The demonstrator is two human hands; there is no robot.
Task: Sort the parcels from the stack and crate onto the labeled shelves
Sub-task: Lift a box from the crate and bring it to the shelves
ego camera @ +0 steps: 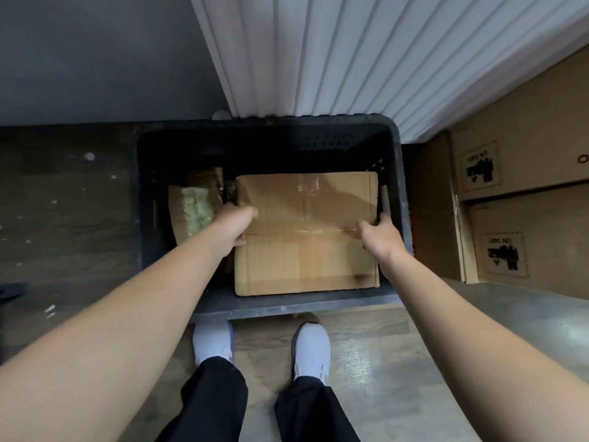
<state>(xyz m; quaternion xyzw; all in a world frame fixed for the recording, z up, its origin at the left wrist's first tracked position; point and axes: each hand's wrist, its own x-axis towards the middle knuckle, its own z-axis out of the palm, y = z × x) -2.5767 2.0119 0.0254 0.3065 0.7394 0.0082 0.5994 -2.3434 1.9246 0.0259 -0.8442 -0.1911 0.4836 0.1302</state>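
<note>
**Inside the black crate (pixel 287 306): both grips on a cardboard box (pixel 306 260)**

Down in the crate on the floor, the box lies flat against the right wall. The left grip (pixel 237 226) clasps its left edge, fingers tucked down the side. The right grip (pixel 381 239) pinches the right edge, thumb on top, fingers between box and wall. A smaller taped parcel (pixel 194 208) leans just beside it, left.
</note>
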